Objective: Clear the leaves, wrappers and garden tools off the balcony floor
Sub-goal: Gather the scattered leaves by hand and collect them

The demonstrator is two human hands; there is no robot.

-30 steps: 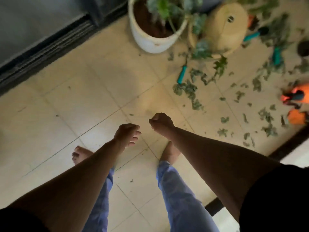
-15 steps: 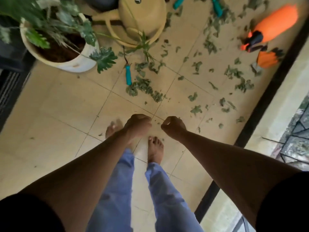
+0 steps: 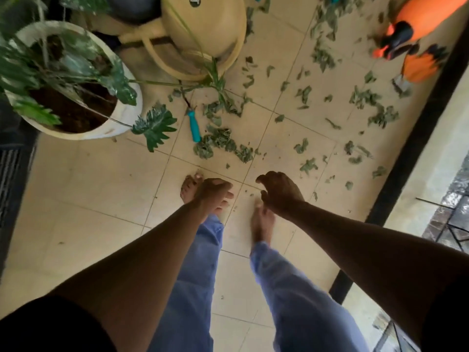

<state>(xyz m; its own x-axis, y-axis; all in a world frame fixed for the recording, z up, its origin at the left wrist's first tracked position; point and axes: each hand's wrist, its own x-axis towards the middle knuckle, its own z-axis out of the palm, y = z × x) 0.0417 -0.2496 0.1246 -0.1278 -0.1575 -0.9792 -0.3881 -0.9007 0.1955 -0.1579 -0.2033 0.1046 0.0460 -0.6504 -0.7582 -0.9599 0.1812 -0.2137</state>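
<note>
Both arms stretched fwd over tile floor [image 3: 83, 179], left hand [image 3: 214, 195] loosely curled, empty, right hand [image 3: 279, 191] half-spread, empty, leaves [image 3: 223, 146] scattered ahead, teal-handled tool [image 3: 194, 126] beside white plant pot [image 3: 124, 115], orange sprayer [image 3: 416, 24] far right, yellow watering can [image 3: 205, 34] behind.

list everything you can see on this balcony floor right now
plant pot: one, white, upper left, holds soil and a green plant
watering can: one, beige, top centre
hand tool: one, teal handle, beside the pot
leaves: many, green, scattered centre to right
spray bottle: one, orange and black, top right
orange object: one, below the bottle, blurred
left hand: empty, fingers loose
right hand: empty, fingers curled
</note>
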